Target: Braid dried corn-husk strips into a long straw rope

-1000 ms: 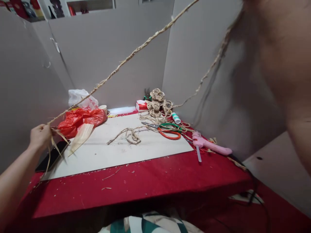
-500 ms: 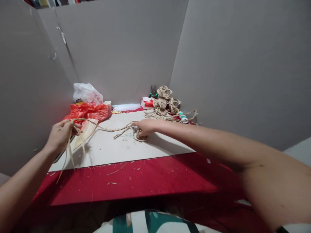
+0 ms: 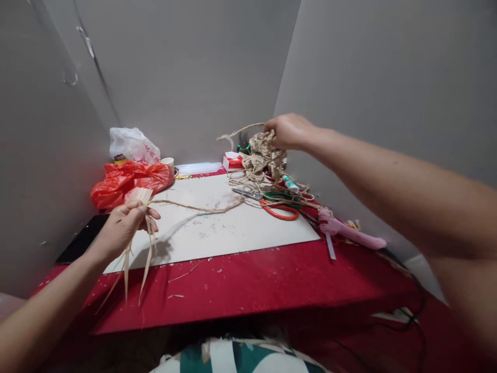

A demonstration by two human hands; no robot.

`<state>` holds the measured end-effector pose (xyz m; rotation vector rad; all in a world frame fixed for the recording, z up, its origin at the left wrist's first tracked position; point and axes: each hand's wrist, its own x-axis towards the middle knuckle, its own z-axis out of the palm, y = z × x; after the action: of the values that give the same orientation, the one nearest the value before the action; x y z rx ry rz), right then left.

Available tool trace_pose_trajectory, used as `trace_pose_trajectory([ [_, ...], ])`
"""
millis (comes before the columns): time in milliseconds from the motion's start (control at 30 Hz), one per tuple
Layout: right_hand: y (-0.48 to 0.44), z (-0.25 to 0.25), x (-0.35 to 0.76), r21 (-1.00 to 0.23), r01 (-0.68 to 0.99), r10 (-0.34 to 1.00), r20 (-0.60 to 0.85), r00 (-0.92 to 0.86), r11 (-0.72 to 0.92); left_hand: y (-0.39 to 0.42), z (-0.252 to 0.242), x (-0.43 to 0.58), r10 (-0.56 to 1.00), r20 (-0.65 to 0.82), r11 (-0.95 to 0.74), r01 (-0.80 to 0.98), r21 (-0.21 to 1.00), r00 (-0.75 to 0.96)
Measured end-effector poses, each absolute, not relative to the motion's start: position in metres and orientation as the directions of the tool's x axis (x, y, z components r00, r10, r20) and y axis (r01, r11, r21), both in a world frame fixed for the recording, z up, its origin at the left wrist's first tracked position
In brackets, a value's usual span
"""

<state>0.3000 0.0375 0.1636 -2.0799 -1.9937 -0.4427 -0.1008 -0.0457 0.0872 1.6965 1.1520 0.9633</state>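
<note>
Pinched in my left hand (image 3: 126,228) is the end of a thin braided cord (image 3: 194,208), with loose pale strands (image 3: 146,261) hanging below the fingers. The cord runs right across the white board (image 3: 202,233) toward the heap of rope. My right hand (image 3: 289,131) is raised at the back right, its fingers closed on a coil of braided rope (image 3: 276,155). A rope end (image 3: 240,129) sticks out leftward from that hand. Behind and below lie more rope bundles (image 3: 256,158), partly hidden by the held coil.
Orange-handled scissors (image 3: 279,210) lie at the board's right, near a pink object (image 3: 349,232). A red plastic bag (image 3: 132,181), white bag (image 3: 134,145), cup (image 3: 167,163) and dark flat object (image 3: 83,238) are at left. A tissue box (image 3: 233,162) stands behind.
My right hand has lifted the rope coil off the board up to the back right, uncovering the scissors. My left hand has shifted right, still pinching the cord. The view has moved slightly.
</note>
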Motion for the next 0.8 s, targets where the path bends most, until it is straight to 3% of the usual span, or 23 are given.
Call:
trace_pose_trajectory([
  [67,0.035,0.148,0.317,0.065,0.986,0.972,0.187,0.139,-0.153,-0.044,0.081,-0.090,0.939,0.083,-0.189,0.300,0.935,0.333],
  [167,0.027,0.115,0.323,-0.028,0.978,0.950,-0.248,0.192,-0.206,-0.039,0.072,-0.078,0.938,0.040,-0.151,0.302,0.941,0.343],
  [233,0.020,0.104,0.316,-0.119,0.980,0.937,-0.332,0.109,-0.156,-0.035,0.069,-0.072,0.938,0.029,-0.144,0.312,0.939,0.345],
  [300,0.013,0.106,0.302,-0.177,0.984,0.965,-0.258,-0.051,0.005,-0.033,0.068,-0.069,0.937,0.015,-0.134,0.319,0.938,0.349],
  [433,0.001,0.128,0.267,-0.170,0.928,0.935,-0.068,-0.347,0.332,-0.030,0.069,-0.065,0.938,0.012,-0.124,0.301,0.945,0.348],
  [500,-0.003,0.132,0.248,-0.202,0.890,0.898,-0.080,-0.432,0.410,-0.030,0.068,-0.064,0.935,0.022,-0.130,0.284,0.950,0.354],
  [600,-0.009,0.123,0.218,-0.266,0.832,0.866,0.020,-0.500,0.487,-0.033,0.067,-0.059,0.927,0.023,-0.134,0.274,0.952,0.375],
  [700,-0.009,0.099,0.186,-0.419,0.724,0.821,0.101,-0.562,0.547,-0.037,0.069,-0.053,0.913,0.041,-0.148,0.235,0.961,0.406],
  [800,0.000,0.072,0.160,-0.536,0.612,0.757,0.084,-0.648,0.582,-0.041,0.074,-0.049,0.894,0.081,-0.179,0.185,0.966,0.440],
])
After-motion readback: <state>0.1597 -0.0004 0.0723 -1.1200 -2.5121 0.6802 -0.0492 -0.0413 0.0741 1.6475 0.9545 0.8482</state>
